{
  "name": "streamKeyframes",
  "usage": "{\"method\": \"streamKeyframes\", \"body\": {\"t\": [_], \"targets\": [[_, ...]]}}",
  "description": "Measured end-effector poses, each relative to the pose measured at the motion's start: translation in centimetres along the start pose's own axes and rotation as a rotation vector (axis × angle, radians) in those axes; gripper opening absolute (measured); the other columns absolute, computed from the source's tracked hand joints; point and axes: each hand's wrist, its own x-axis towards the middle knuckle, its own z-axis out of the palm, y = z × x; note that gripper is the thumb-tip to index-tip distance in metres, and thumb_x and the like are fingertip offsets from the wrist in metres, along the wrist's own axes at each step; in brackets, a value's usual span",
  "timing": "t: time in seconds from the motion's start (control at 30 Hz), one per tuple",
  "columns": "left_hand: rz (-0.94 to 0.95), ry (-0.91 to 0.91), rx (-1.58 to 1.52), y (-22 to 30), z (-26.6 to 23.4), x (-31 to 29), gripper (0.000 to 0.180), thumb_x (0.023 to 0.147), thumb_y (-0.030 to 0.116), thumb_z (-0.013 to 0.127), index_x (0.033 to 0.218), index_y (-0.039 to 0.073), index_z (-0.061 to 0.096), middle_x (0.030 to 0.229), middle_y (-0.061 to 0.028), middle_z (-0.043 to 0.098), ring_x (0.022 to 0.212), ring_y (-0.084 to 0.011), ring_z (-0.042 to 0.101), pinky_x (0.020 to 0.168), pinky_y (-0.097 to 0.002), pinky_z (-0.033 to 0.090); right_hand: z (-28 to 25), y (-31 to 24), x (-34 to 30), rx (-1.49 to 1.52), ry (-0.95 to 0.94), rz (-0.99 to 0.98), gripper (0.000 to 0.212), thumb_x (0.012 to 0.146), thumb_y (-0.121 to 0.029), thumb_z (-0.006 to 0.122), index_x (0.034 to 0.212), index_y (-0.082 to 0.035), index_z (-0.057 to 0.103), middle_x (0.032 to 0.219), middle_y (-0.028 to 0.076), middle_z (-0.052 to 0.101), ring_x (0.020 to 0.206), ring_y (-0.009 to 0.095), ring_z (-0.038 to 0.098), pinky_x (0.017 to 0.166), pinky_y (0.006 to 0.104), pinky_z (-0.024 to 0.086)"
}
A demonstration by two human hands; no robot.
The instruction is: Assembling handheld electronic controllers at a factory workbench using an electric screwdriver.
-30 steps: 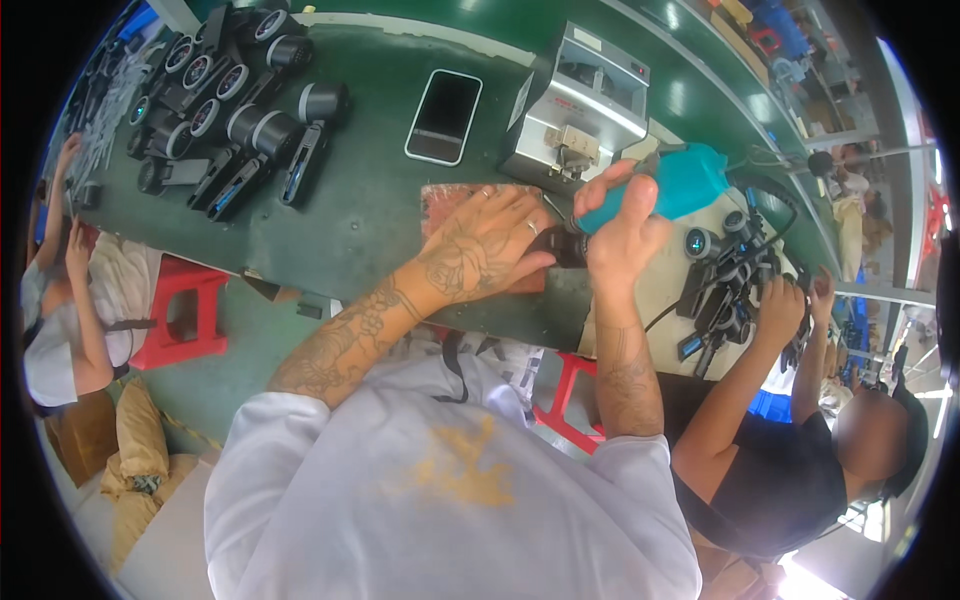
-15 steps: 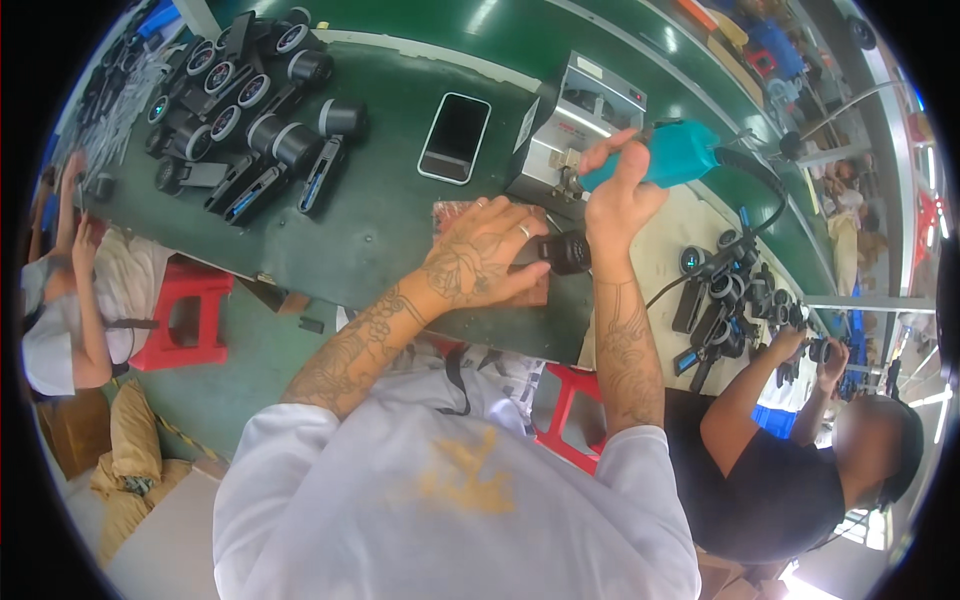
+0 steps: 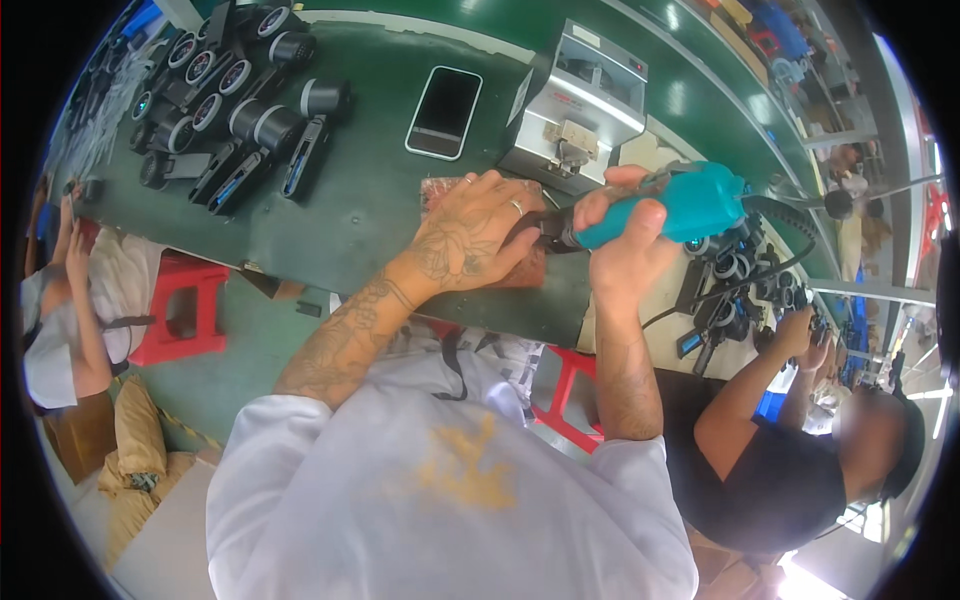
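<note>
My right hand (image 3: pixel 622 250) grips a teal electric screwdriver (image 3: pixel 668 208) that lies almost level, its dark tip pointing left. My left hand (image 3: pixel 470 235) is closed over a small dark part (image 3: pixel 535 228) at that tip, pressing it down on a reddish-brown pad (image 3: pixel 520 270) on the green workbench (image 3: pixel 370 210). The part is mostly hidden under my fingers. A black cable (image 3: pixel 770 270) runs from the tool's rear to the right.
A grey metal machine (image 3: pixel 580 105) stands just behind my hands, a smartphone (image 3: pixel 444 112) to its left. Several black cylindrical devices (image 3: pixel 235 110) lie at the bench's far left. More black parts (image 3: pixel 730 285) lie at right, where another person in black works. A red stool (image 3: pixel 180 310) stands below.
The screwdriver has tipped from upright toward level and come down to the part under my left hand. The view has shifted slightly.
</note>
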Motion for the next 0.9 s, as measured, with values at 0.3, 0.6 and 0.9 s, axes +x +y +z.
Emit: {"method": "streamKeyframes", "body": {"t": [0.3, 0.6, 0.9], "targets": [[-0.055, -0.11, 0.001, 0.4, 0.2, 0.0, 0.031, 0.096, 0.027, 0.06, 0.119, 0.008, 0.064, 0.129, -0.0101, 0.06, 0.12, -0.0333, 0.055, 0.108, -0.0548, 0.041, 0.0, 1.0, -0.7, -0.112, -0.002, 0.041, 0.066, 0.098, -0.063, 0.058, 0.103, 0.003, 0.053, 0.07, 0.009, 0.056, 0.061, 0.021, 0.057, 0.058, 0.0332, 0.048], [0.007, -0.01, 0.046, 0.2, 0.1, 0.4, 0.029, 0.093, 0.02, 0.066, 0.119, 0.007, 0.065, 0.129, -0.008, 0.061, 0.107, -0.0326, 0.059, 0.092, -0.0453, 0.048, 0.0, 2.1, -0.8, -0.045, 0.021, -0.015, 0.061, 0.1, -0.058, 0.057, 0.101, 0.002, 0.053, 0.071, 0.01, 0.056, 0.063, 0.021, 0.056, 0.06, 0.0332, 0.048], [0.416, 0.053, 0.354, 0.7, -0.8, -3.8, 0.028, 0.078, 0.031, 0.077, 0.099, 0.014, 0.069, 0.1, -0.0031, 0.067, 0.101, -0.0266, 0.066, 0.088, -0.0395, 0.054, -2.2, -1.9, -3.8, 0.393, 0.178, 0.114, 0.068, 0.091, -0.074, 0.057, 0.109, -0.008, 0.057, 0.067, 0.004, 0.05, 0.059, 0.015, 0.05, 0.053, 0.0293, 0.039]]}}
